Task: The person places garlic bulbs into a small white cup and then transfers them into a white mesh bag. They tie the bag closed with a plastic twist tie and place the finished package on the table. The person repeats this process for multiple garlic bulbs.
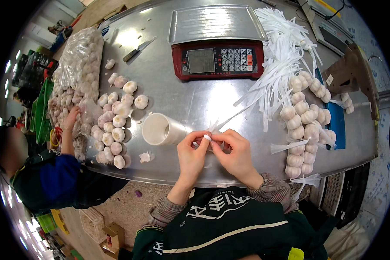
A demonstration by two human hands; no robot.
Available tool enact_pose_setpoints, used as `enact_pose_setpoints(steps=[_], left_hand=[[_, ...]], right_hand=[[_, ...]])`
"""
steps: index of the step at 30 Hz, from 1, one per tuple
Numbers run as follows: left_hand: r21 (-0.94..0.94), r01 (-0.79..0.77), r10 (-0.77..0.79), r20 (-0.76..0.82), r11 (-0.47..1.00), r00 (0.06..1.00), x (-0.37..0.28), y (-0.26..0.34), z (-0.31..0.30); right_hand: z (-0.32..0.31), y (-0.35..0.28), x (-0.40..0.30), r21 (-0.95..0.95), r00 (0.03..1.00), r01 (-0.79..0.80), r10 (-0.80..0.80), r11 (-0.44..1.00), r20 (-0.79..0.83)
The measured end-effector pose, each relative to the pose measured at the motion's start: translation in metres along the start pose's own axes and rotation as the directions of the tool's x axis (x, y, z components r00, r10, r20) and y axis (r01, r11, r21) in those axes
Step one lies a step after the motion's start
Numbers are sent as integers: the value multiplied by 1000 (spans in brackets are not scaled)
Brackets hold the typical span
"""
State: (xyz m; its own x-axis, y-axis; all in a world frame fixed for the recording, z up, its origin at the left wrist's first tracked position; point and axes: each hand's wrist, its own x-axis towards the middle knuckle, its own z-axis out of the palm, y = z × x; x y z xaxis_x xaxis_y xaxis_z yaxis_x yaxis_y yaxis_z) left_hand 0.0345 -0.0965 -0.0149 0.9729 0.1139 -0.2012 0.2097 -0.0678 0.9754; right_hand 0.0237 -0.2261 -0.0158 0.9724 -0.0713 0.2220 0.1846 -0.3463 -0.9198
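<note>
My left hand (191, 152) and my right hand (234, 150) meet over the front of the steel table. Between their fingertips they pinch a white mesh net sleeve (215, 126), its loose end pointing away from me. Just left of my left hand a white plastic cup (162, 129) stands or leans; its tilt is unclear. Loose garlic bulbs (118, 121) lie in a group farther left. To the right are netted rows of garlic bulbs (300, 122), with a bundle of white net sleeves (274, 65) behind them.
A red weighing scale (217, 60) with a metal pan (217, 24) stands at the back. A knife (139, 49) lies left of it. At far left, a co-worker's hand (72, 117) touches a clear bag of garlic (81, 61). A brown device (352, 78) stands at right.
</note>
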Motion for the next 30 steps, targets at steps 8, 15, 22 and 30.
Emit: enact_pose_setpoints(steps=[8,15,22,30], left_hand=[[174,-273,249,148,946,957,15,-23,-11],[-392,122,9,317,912,948,17,-43,-3],[-178,-159,201,252,971,947,8,-49,5],[-8,-413,406,211,911,889,4,-51,12]], right_hand=[[-2,7,9,-57,995,-100,99,993,-26],[-11,15,9,35,980,-197,197,980,16],[-30,19,8,90,984,-150,140,985,111],[-30,7,9,-174,992,-86,101,981,80]])
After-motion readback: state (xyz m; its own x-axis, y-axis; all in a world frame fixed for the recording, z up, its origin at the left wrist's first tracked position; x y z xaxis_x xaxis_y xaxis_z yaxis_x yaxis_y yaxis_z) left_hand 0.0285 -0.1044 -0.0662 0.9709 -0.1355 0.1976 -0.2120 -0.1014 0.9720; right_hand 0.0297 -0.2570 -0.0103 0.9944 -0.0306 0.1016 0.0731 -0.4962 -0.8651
